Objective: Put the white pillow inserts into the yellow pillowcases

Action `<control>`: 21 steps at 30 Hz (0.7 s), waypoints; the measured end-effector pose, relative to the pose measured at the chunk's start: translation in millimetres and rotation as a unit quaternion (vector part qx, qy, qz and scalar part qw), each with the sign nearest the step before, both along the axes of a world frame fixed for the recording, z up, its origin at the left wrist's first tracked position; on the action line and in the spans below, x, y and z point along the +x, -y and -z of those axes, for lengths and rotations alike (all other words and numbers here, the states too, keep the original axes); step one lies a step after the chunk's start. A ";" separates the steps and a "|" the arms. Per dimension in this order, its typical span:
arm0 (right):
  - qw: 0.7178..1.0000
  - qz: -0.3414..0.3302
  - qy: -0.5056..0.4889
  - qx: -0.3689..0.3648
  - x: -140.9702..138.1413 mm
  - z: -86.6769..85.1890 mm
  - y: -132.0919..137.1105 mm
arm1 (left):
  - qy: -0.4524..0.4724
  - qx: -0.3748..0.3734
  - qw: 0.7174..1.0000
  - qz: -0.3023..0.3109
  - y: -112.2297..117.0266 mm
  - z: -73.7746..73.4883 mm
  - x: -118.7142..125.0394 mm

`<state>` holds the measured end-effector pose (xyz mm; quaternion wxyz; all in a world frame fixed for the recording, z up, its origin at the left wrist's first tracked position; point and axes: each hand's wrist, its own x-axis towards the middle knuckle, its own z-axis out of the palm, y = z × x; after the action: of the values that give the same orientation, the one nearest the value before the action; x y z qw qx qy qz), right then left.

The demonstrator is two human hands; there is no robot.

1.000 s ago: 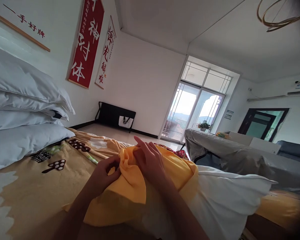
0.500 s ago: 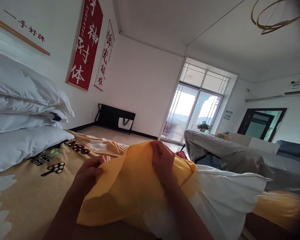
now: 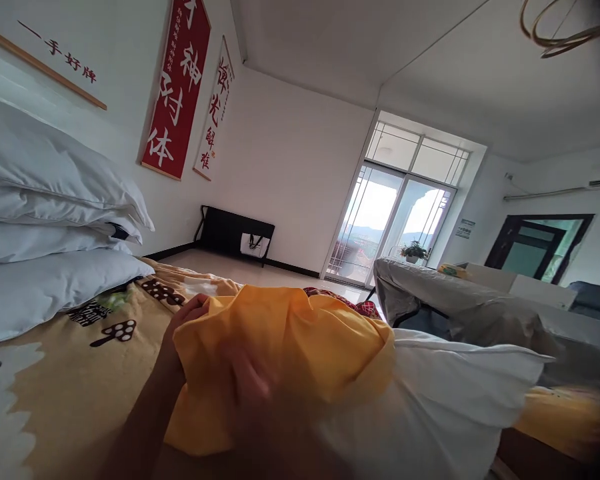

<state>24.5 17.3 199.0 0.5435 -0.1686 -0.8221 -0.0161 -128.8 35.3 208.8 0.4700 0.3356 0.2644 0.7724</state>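
The yellow pillowcase [image 3: 300, 340] lies bunched over one end of the white pillow [image 3: 445, 393] on the bed [image 3: 80, 380]; the left hand [image 3: 183, 323] pinches its edge; the right hand [image 3: 250, 393] is a blur against the cloth, its hold impossible to tell; the case seems partway on; drawing it further calls for grips on both sides of the opening.
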 end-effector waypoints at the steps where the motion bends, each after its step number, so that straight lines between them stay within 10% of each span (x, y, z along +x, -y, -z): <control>1: 0.998 -0.009 -0.025 -0.051 -5.5 -3.1 -3.0 | -0.023 0.004 1.000 -0.007 1.7 0.3 -1.6; 12: 0.930 -0.111 -0.075 -0.341 -12.7 -38.4 -18.0 | -0.328 0.053 0.943 -0.010 16.1 4.7 -5.5; 21: 0.860 -0.211 -0.078 -0.458 -12.6 -38.6 -20.8 | -0.256 0.077 0.963 -0.036 26.5 0.2 3.5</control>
<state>11.9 38.1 237.5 0.4574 -0.2219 -0.7079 0.4903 -125.3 8.9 208.6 0.3315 0.5478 0.3271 0.6951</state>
